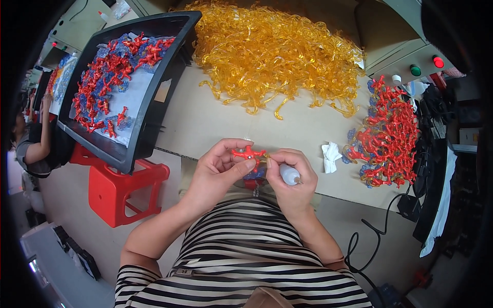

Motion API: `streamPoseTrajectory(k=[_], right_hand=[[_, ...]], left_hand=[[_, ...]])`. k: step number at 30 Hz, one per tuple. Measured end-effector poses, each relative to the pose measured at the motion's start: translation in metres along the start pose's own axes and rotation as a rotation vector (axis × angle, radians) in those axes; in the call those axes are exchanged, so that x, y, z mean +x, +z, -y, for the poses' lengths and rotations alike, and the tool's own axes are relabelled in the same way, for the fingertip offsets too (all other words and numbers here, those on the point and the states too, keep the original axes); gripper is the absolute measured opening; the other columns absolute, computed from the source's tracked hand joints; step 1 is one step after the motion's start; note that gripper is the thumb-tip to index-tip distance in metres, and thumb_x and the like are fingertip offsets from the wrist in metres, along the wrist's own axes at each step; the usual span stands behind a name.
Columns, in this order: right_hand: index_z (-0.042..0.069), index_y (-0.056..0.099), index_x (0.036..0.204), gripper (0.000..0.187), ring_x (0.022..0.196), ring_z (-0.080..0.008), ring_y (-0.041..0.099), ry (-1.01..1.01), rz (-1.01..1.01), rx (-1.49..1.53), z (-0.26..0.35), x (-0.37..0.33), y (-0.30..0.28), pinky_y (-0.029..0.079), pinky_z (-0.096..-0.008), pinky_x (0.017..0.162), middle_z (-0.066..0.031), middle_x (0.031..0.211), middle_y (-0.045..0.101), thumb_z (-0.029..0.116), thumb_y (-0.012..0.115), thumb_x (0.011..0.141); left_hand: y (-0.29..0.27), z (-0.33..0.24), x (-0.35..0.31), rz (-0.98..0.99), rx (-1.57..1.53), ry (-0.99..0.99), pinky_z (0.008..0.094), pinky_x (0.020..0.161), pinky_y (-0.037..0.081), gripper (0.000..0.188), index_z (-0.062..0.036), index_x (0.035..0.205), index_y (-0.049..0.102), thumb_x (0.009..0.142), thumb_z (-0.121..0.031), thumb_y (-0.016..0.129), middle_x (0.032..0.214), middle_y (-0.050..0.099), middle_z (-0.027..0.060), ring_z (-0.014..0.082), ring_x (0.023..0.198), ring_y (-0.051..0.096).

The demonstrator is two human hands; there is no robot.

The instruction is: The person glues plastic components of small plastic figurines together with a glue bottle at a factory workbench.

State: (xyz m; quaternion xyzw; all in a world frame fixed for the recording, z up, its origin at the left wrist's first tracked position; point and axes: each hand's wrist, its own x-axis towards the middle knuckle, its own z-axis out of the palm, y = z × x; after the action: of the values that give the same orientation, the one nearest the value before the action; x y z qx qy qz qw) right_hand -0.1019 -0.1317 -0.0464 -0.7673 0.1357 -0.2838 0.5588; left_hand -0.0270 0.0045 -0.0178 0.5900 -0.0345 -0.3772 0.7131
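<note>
My left hand (pixel 222 167) pinches a small red branched plastic piece (pixel 248 153) between thumb and fingers at the table's front edge. My right hand (pixel 290 177) touches the same piece with its fingertips and grips a small white glue bottle (pixel 289 174) in its palm. A bit of blue and amber plastic (pixel 255 172) shows just under the red piece, partly hidden by my fingers.
A big heap of amber plastic strands (pixel 272 51) lies at the back. Red, blue and amber assembled pieces (pixel 390 136) pile at the right. A black tray (pixel 156 102) of red and blue pieces rests on a red stool (pixel 120 192) at left. A crumpled white tissue (pixel 330 156) lies nearby. Another person (pixel 36 146) sits far left.
</note>
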Motion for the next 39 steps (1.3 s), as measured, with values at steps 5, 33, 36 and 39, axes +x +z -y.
streamPoseTrajectory(k=[5, 33, 36, 39], right_hand=[[0.0, 0.059, 0.083, 0.015, 0.074, -0.0123, 0.057, -0.045, 0.016, -0.023, 0.002, 0.001, 0.0, 0.046, -0.0227, 0.067, -0.0091, 0.085, 0.06, -0.006, 0.066, 0.071], [0.0, 0.063, 0.095, 0.014, 0.079, -0.0077, 0.056, 0.386, 0.405, 0.248, 0.008, 0.022, -0.021, 0.045, -0.0188, 0.07, -0.0029, 0.088, 0.06, 0.001, 0.062, 0.08], [0.0, 0.063, 0.094, 0.014, 0.08, -0.0079, 0.056, 0.41, 0.407, 0.254, 0.007, 0.022, -0.02, 0.045, -0.0192, 0.071, -0.0032, 0.087, 0.061, 0.001, 0.062, 0.08], [0.0, 0.063, 0.094, 0.014, 0.08, -0.008, 0.057, 0.418, 0.411, 0.251, 0.007, 0.022, -0.02, 0.046, -0.0193, 0.072, -0.0035, 0.087, 0.062, 0.001, 0.062, 0.08]], left_hand=[[0.0, 0.002, 0.0, 0.004, 0.058, 0.067, 0.019, 0.072, 0.047, 0.03, -0.003, 0.113, 0.05, 0.084, -0.003, 0.058, 0.092, 0.062, 0.0045, 0.0057, 0.081, 0.057], [-0.015, -0.008, 0.005, 0.109, 0.169, 0.042, 0.0224, 0.079, 0.047, 0.032, -0.0008, 0.113, 0.053, 0.082, -0.001, 0.061, 0.094, 0.063, 0.0065, 0.0098, 0.086, 0.059], [-0.015, -0.007, 0.006, 0.113, 0.165, 0.045, 0.0224, 0.079, 0.047, 0.032, -0.0008, 0.113, 0.053, 0.082, -0.001, 0.061, 0.094, 0.063, 0.0066, 0.0098, 0.086, 0.059], [-0.015, -0.008, 0.006, 0.115, 0.162, 0.042, 0.0224, 0.079, 0.047, 0.032, -0.0009, 0.113, 0.053, 0.082, -0.001, 0.061, 0.094, 0.063, 0.0066, 0.0098, 0.086, 0.059]])
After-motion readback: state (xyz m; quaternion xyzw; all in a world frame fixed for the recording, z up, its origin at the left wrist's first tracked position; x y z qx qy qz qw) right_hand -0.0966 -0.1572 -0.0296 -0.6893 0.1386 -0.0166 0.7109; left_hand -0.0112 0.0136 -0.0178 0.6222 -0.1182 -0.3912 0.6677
